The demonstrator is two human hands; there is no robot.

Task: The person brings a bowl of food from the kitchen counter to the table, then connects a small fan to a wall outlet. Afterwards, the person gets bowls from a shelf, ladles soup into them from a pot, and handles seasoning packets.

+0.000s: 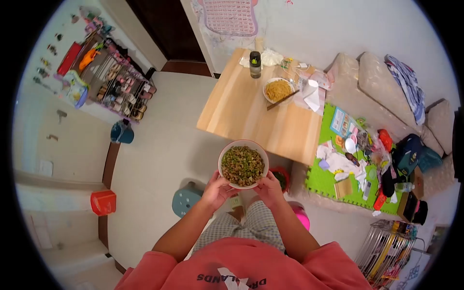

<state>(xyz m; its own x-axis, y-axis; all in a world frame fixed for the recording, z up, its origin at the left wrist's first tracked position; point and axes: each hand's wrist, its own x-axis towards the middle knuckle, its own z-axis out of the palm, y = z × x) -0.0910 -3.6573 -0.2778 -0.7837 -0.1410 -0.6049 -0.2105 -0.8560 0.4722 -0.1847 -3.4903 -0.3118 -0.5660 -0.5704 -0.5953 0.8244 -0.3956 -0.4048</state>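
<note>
head view: my left hand and right hand hold a white bowl between them, out in front of me, just short of the near edge of the wooden bench. the fingers of both are closed on its near side, thumbs by the rim; how the fingertips sit underneath is hidden. chopped green-and-brown food fills it well up, so i'd judge that an even grip, a level rim and slow steps matter most, with the thumbs clear of the food.

on the bench, a white dish of yellow noodles sits toward the far side, with chopsticks laid at its near edge. a dark-capped bottle stands beyond it, and white paper lies to its right. the bench's near left part is bare wood.

low down, a grey-blue stool stands left of my legs, and a red basin shows partly under the bench; either could catch a foot, i think. to the right, a green mat is strewn with odds and ends, and a shoe rack stands far left, out of the way.
</note>
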